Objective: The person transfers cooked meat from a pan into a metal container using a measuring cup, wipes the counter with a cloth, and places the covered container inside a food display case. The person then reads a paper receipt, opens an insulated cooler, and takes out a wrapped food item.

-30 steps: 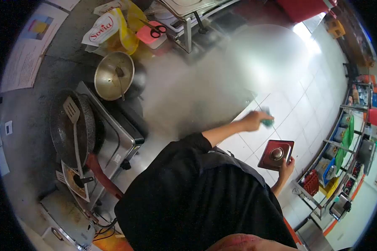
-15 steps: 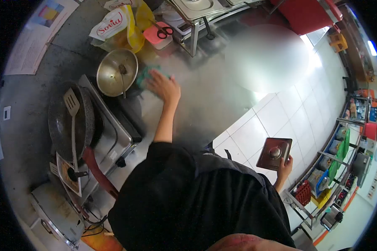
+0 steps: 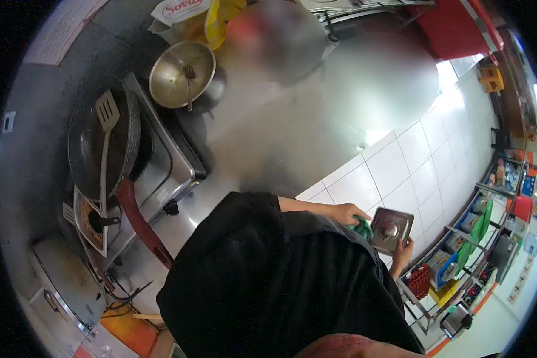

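My right hand (image 3: 403, 253) grips a rectangular steel pan lid (image 3: 403, 222) by its near edge, holding it out over the floor side. The lid has a recessed round middle. My left hand (image 3: 347, 213) reaches across my body, closed round a bunched green cloth (image 3: 362, 227). That cloth is against or right beside the lid's left edge; I cannot tell which. On the steel table (image 3: 268, 143), a steel bowl (image 3: 167, 74) stands at the back left with a fork (image 3: 189, 89) in it.
A gas stove (image 3: 176, 173) carries a dark wok (image 3: 80, 143) with a slotted turner (image 3: 107, 113) across it; its reddish handle (image 3: 140, 224) points toward me. A red box (image 3: 453, 27) sits at the far right. Racks of goods (image 3: 477, 232) line the right side, beyond the tiled floor (image 3: 364, 179).
My left hand has left the table beside the bowl and swung right, with the green cloth, to the lid. The lid stays in my right hand, slightly lower and tilted differently.
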Action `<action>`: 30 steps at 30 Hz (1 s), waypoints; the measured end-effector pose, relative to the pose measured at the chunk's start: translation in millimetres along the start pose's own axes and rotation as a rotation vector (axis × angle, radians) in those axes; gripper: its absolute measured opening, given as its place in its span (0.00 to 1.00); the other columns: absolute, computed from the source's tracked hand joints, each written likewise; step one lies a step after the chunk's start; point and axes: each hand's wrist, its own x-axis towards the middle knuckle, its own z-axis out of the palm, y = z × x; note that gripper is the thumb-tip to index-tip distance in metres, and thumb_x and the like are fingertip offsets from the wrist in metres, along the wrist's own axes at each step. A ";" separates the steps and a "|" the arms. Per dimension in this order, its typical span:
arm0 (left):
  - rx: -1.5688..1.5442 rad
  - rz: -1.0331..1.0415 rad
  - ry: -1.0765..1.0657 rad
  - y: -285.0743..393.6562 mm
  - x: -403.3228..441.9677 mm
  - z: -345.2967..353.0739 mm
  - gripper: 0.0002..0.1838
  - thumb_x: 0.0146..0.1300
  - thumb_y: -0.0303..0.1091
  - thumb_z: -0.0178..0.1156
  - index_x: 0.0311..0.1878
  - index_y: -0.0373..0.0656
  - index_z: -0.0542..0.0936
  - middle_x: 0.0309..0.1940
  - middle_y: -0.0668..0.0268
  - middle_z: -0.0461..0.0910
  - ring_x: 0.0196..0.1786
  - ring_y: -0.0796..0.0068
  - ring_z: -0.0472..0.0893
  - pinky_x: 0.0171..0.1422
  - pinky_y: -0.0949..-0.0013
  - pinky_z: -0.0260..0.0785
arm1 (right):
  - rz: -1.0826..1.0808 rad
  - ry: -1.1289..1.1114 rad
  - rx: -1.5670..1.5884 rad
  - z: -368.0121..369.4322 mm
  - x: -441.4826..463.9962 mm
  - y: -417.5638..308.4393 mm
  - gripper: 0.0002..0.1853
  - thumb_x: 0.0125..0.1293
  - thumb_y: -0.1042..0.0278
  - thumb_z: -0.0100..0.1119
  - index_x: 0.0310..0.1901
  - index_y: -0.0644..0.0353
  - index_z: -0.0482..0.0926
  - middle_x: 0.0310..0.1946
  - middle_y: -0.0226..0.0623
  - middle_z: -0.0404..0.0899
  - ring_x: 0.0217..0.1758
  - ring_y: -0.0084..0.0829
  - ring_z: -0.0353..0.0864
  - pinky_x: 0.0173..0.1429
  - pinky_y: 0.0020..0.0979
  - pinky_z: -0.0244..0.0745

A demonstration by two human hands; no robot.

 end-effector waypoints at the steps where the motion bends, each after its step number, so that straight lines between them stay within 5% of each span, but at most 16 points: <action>1: -0.080 -0.021 0.026 14.1 3.2 -3.4 0.24 0.53 0.22 0.54 0.56 0.40 0.72 0.51 0.57 0.75 0.53 0.69 0.74 0.60 0.70 0.62 | 0.018 -0.024 -0.008 -6.4 -2.1 14.2 0.19 0.56 0.69 0.56 0.50 0.65 0.70 0.41 0.51 0.76 0.44 0.43 0.77 0.48 0.36 0.69; 5: -0.444 -0.068 0.283 88.9 13.5 -56.8 0.22 0.58 0.25 0.53 0.58 0.43 0.69 0.49 0.65 0.75 0.52 0.76 0.72 0.59 0.71 0.62 | 0.078 -0.026 -0.035 -20.0 -19.4 32.3 0.19 0.54 0.67 0.59 0.47 0.65 0.71 0.38 0.48 0.77 0.40 0.42 0.77 0.45 0.35 0.70; 7: -0.473 0.085 0.482 71.1 37.9 -104.9 0.20 0.61 0.26 0.51 0.58 0.44 0.69 0.47 0.67 0.75 0.49 0.78 0.72 0.56 0.71 0.65 | 0.143 -0.068 0.064 -31.6 -20.2 12.4 0.21 0.54 0.66 0.56 0.49 0.66 0.70 0.38 0.51 0.78 0.40 0.43 0.78 0.45 0.36 0.71; 8: -0.406 0.245 0.629 57.8 46.6 -133.4 0.19 0.61 0.27 0.51 0.56 0.44 0.70 0.44 0.66 0.76 0.46 0.78 0.73 0.52 0.71 0.67 | 0.087 -0.004 -0.070 -28.4 -16.3 15.9 0.20 0.54 0.66 0.56 0.48 0.66 0.70 0.36 0.50 0.78 0.39 0.43 0.79 0.44 0.37 0.71; 9: 0.018 0.104 0.832 76.6 36.0 -163.5 0.19 0.59 0.26 0.52 0.55 0.45 0.71 0.40 0.64 0.76 0.44 0.77 0.74 0.50 0.69 0.69 | 0.026 0.053 -0.112 -28.7 -16.1 12.2 0.20 0.54 0.66 0.56 0.47 0.66 0.70 0.35 0.49 0.78 0.38 0.42 0.79 0.43 0.37 0.71; 10: 0.165 -0.077 0.893 114.7 18.9 -181.0 0.18 0.58 0.26 0.51 0.54 0.45 0.72 0.40 0.59 0.77 0.45 0.69 0.76 0.51 0.65 0.69 | 0.100 0.019 -0.054 -36.5 -20.3 -15.3 0.19 0.54 0.67 0.56 0.47 0.66 0.70 0.35 0.49 0.78 0.39 0.42 0.79 0.44 0.36 0.71; 11: 0.571 0.025 0.961 77.9 17.2 -216.7 0.20 0.54 0.22 0.52 0.53 0.43 0.72 0.52 0.54 0.73 0.56 0.61 0.72 0.59 0.67 0.64 | 0.165 -0.017 0.009 -44.6 -24.3 -39.7 0.19 0.55 0.67 0.56 0.48 0.66 0.70 0.35 0.49 0.78 0.39 0.41 0.78 0.44 0.36 0.71; 14: 1.026 0.187 0.956 78.1 -14.6 -260.9 0.22 0.49 0.19 0.53 0.51 0.41 0.74 0.51 0.59 0.74 0.56 0.60 0.71 0.60 0.64 0.63 | 0.001 0.061 0.016 -11.6 -11.5 10.8 0.18 0.56 0.68 0.56 0.48 0.64 0.70 0.37 0.49 0.77 0.40 0.40 0.79 0.45 0.35 0.71; 18: 1.359 0.014 0.957 89.1 -72.9 -237.1 0.21 0.47 0.20 0.53 0.49 0.40 0.76 0.51 0.63 0.74 0.57 0.61 0.69 0.60 0.61 0.63 | -0.006 -0.010 0.088 -4.7 -15.8 3.7 0.18 0.56 0.69 0.56 0.48 0.63 0.70 0.37 0.47 0.78 0.39 0.38 0.79 0.43 0.33 0.71; 21: 1.563 -0.059 1.160 72.8 -107.8 -232.5 0.19 0.51 0.24 0.52 0.49 0.43 0.76 0.53 0.65 0.72 0.59 0.58 0.66 0.61 0.54 0.60 | 0.070 -0.029 0.116 -21.8 -26.2 -35.6 0.17 0.57 0.69 0.55 0.48 0.63 0.70 0.35 0.46 0.79 0.38 0.38 0.80 0.42 0.33 0.72; 25: 1.680 -0.275 1.327 79.6 -119.4 -274.7 0.20 0.52 0.27 0.52 0.51 0.44 0.74 0.55 0.65 0.69 0.62 0.56 0.63 0.63 0.48 0.54 | -0.089 0.040 0.261 -22.7 -11.8 -45.6 0.16 0.58 0.75 0.53 0.50 0.65 0.69 0.34 0.46 0.78 0.39 0.33 0.80 0.42 0.30 0.72; 30: 1.717 -0.345 1.464 91.1 -122.9 -339.5 0.23 0.52 0.30 0.54 0.55 0.44 0.71 0.57 0.64 0.67 0.65 0.54 0.58 0.66 0.47 0.50 | -0.192 -0.059 0.805 -28.8 20.8 -80.2 0.18 0.62 0.74 0.51 0.53 0.70 0.66 0.45 0.42 0.74 0.45 0.29 0.75 0.48 0.27 0.68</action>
